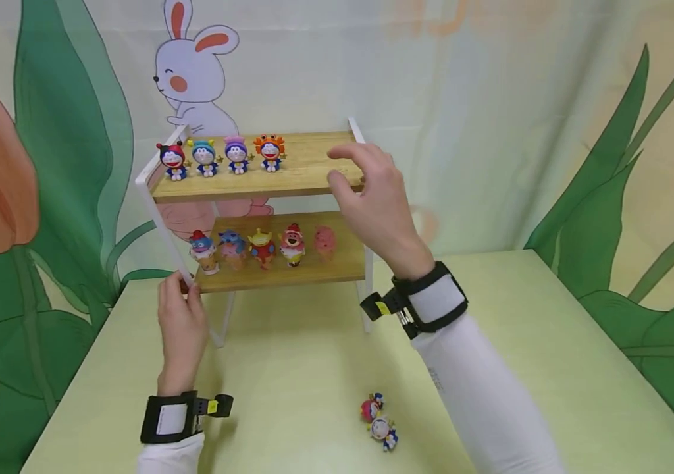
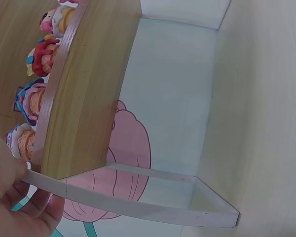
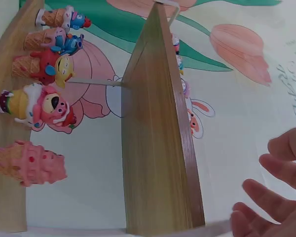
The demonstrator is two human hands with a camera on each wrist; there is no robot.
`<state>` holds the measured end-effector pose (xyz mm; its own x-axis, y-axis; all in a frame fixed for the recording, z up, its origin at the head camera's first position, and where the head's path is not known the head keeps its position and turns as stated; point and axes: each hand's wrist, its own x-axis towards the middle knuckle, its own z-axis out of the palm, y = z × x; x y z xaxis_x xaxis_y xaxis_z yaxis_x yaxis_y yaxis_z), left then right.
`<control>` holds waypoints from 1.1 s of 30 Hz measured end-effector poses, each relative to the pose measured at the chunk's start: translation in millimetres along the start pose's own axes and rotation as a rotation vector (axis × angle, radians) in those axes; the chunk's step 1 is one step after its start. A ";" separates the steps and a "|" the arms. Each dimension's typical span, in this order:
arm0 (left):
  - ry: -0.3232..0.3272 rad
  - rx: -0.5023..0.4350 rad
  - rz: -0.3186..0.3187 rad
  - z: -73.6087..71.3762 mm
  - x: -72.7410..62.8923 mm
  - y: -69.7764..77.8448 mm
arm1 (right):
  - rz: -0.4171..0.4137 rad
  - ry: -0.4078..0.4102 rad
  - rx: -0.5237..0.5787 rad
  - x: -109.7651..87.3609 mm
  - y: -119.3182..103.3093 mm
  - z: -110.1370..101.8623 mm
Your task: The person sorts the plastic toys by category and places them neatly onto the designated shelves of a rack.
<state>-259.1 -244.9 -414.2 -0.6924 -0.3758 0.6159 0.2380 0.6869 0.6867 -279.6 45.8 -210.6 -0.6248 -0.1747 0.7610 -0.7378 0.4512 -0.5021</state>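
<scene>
A two-tier shelf rack [image 1: 313,155] with wooden boards and a white metal frame stands on the table. My left hand [image 1: 183,326] grips its left frame post at the lower board, thumb and fingers around the white bar [image 2: 108,206]. My right hand [image 1: 375,197] hovers at the right end of the upper board, fingers apart and bent, holding nothing. Left of it on that board stand several blue cat figurines, the nearest wearing an orange crab hat [image 1: 269,153]. Several ice-cream-cone figurines line the lower board, including a pink one [image 3: 32,163] at the right.
Two more small figurines lie close together on the table toward the front: one with a red head [image 1: 370,409], one with a pale round face [image 1: 381,429]. Behind the rack hangs a printed curtain [image 1: 289,66] with a rabbit and plants.
</scene>
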 end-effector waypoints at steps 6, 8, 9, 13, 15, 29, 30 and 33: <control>-0.014 -0.025 -0.003 4.3 2.2 2.8 | 0.031 0.026 0.124 -41.6 17.0 -22.9; -0.015 -0.028 -0.008 5.7 2.3 3.3 | 0.086 -0.042 0.147 -57.1 23.7 -28.7; -0.017 -0.028 -0.012 6.2 2.0 4.0 | 0.107 -0.081 0.149 -64.8 27.4 -31.1; -0.034 -0.032 -0.039 7.4 -0.3 6.0 | 0.137 -0.226 0.115 -95.9 45.6 -36.1; -0.045 -0.029 -0.050 7.5 -2.1 5.7 | 0.144 -0.285 0.095 -110.6 54.6 -36.6; -0.050 0.004 -0.061 -6.9 -6.1 -2.0 | 0.271 -0.657 0.005 -154.0 87.0 -33.2; -0.052 0.001 -0.058 -7.0 -5.3 -1.7 | 0.277 -0.670 0.009 -154.8 88.5 -33.2; -0.050 -0.006 -0.049 -6.2 -2.0 -0.9 | 0.283 -0.718 0.010 -156.2 92.2 -30.1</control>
<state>-253.7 -248.7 -413.7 -0.7362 -0.3775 0.5618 0.2068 0.6649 0.7178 -242.4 141.0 -363.4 -0.8003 -0.5801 0.1519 -0.5252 0.5558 -0.6444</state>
